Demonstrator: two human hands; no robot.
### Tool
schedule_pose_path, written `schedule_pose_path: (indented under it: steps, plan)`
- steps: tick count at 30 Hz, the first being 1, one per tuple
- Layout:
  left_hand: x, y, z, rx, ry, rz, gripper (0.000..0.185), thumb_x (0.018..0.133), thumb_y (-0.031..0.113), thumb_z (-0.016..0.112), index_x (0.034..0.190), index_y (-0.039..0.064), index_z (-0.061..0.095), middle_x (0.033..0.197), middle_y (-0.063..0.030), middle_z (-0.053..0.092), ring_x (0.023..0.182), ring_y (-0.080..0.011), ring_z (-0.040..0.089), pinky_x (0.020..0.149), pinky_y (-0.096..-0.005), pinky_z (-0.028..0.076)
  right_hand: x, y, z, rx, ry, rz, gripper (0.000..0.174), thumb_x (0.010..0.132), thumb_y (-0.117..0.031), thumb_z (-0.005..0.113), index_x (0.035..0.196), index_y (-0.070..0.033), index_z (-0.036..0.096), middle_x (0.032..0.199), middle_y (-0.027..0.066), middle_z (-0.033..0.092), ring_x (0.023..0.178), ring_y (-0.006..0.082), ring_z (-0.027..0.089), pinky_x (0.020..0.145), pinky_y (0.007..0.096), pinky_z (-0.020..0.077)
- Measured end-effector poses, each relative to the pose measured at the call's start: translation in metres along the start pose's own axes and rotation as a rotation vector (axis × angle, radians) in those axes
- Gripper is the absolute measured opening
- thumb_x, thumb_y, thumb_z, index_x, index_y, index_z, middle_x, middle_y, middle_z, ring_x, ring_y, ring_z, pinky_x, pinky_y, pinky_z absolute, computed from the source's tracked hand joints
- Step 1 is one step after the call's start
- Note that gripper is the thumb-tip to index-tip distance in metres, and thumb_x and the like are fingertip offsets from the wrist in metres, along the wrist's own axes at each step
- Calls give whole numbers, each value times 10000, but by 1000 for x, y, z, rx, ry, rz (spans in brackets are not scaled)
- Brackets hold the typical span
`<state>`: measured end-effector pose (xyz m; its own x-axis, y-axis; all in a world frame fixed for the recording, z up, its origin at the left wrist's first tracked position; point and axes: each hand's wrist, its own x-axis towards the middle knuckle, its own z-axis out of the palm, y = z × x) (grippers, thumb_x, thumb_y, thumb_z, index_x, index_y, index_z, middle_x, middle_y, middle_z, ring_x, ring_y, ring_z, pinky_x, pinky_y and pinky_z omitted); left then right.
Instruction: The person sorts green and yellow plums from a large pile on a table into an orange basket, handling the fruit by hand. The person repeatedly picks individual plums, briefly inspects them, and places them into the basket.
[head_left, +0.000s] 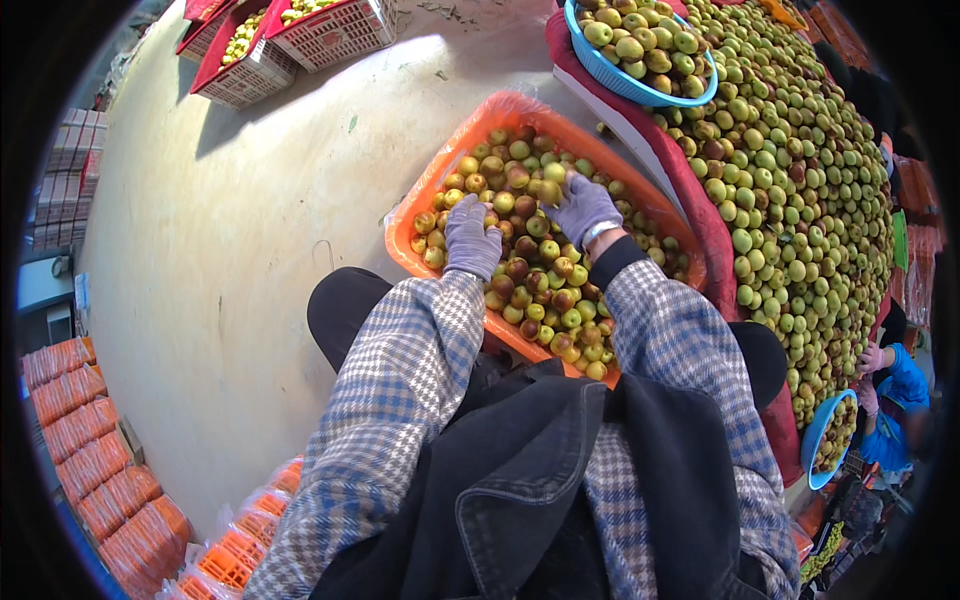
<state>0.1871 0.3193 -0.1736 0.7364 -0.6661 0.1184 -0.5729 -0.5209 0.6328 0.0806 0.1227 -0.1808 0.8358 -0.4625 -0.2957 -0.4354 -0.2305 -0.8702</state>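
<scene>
An orange plastic crate (416, 184) with a clear plastic liner stands before me, filled with green and brown-red jujubes (570, 300). My left hand (472, 238), in a thin purple-grey glove, rests on the fruit near the crate's left side; its fingertips touch jujubes, but whether it grips one is hidden. On the right side of the crate, my right hand (583, 206), gloved alike, is slightly blurred and has its fingers on a yellow-green jujube (550, 192). Another pale jujube (554, 172) lies beside those fingertips.
Right of the crate, a large heap of jujubes (787, 187) lies behind a red padded edge (701, 217). Blue baskets (641, 91) of fruit stand at its edge. A person in blue sleeves (904, 382) works at right. Filled crates (251, 75) stand upper left, orange crates (105, 457) lower left.
</scene>
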Motion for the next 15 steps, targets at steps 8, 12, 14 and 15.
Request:
schedule_pose_path:
  steps: [8,12,14,15]
  plan:
    - [6,20,-8,41,-105,332,463,689,131,686,1135,80,572,1286,-178,482,1228,-368,418,1068,-476,297,-57,-41,13,504,197,334,365,894,-173,583,1225,-28,532,1132,80,606,1041,208,587,906,344,464]
    - [10,36,16,271,-316,632,446,747,294,670,1147,105,614,1341,-137,482,1300,-335,379,1127,-527,193,-112,-19,12,-340,326,85,419,816,-124,625,1209,-4,544,1209,204,565,1105,329,553,987,376,423]
    - [18,25,19,278,-297,638,444,747,314,669,1137,107,618,1318,-116,500,1294,-319,386,1130,-529,183,-137,-19,21,-545,253,-49,505,798,-90,605,1282,-11,487,1320,241,465,1202,375,467,1037,403,380]
    - [24,20,20,278,-288,647,444,747,324,669,1133,109,621,1307,-106,508,1291,-312,389,1131,-529,177,-144,-11,26,-640,176,-86,555,794,-90,598,1321,-15,442,1334,240,453,1214,387,452,1049,410,370]
